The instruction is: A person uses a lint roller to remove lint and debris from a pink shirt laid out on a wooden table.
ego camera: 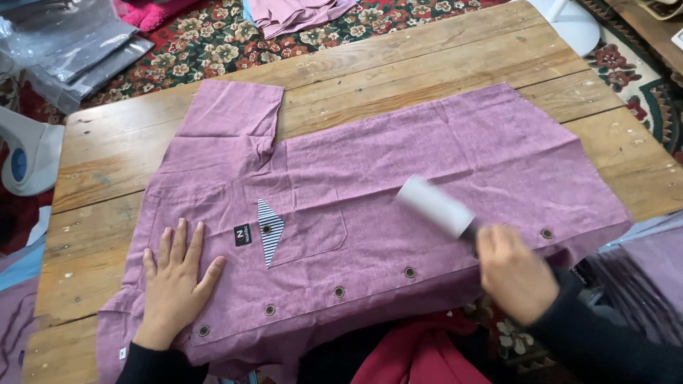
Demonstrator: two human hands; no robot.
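A wooden table [398, 53] fills most of the view, standing on a flowered carpet [213, 35]. Spread flat across it lies a mauve short-sleeved shirt [427, 163], front up, collar end toward the left, one sleeve [231, 110] stretched away from the person, and the buttoned edge running along the near side, so the whole front is open to reach. On the chest sits a pocket [306, 224] with a striped triangular flap. The left hand [174, 274] lies palm down near the collar end with fingers spread wide, apparently pinning the cloth so it does not slide or bunch. The right hand [514, 274], in a dark sleeve, is closed round the handle of a lint roller [435, 206], whose white drum rests on the shirt's lower half, blurred by motion. Beyond the table's far left corner lie clear plastic bags [78, 53], and a white appliance [28, 156] stands at the left edge. Dark snaps [339, 291] line the placket.
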